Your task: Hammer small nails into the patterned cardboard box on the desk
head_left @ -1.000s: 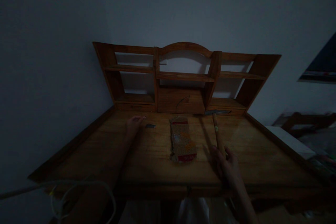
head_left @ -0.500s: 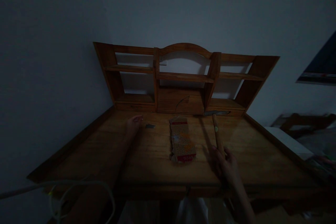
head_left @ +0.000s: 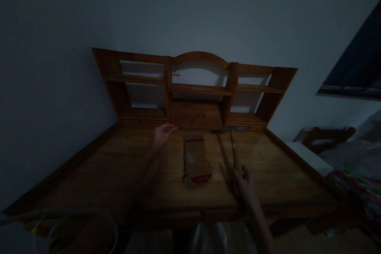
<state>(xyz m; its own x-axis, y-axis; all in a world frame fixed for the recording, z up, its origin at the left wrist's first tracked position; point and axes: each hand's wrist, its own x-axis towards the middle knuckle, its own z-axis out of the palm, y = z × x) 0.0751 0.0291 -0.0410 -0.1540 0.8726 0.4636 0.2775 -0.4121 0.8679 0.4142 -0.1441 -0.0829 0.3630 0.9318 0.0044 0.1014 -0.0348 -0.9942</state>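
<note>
I see right hand gripping long wooden-handled hammer, apart from brown-and-red cardboard piece on brown wooden surface. Left hand pinches tiny item, too dim to identify. Work looks early to me.

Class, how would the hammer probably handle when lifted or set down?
The hammer should feel stiff, given its straight wooden handle. It may be top-heavy: the apparently metal head sits at the far end. That crosswise head would probably stop it rolling.
</note>
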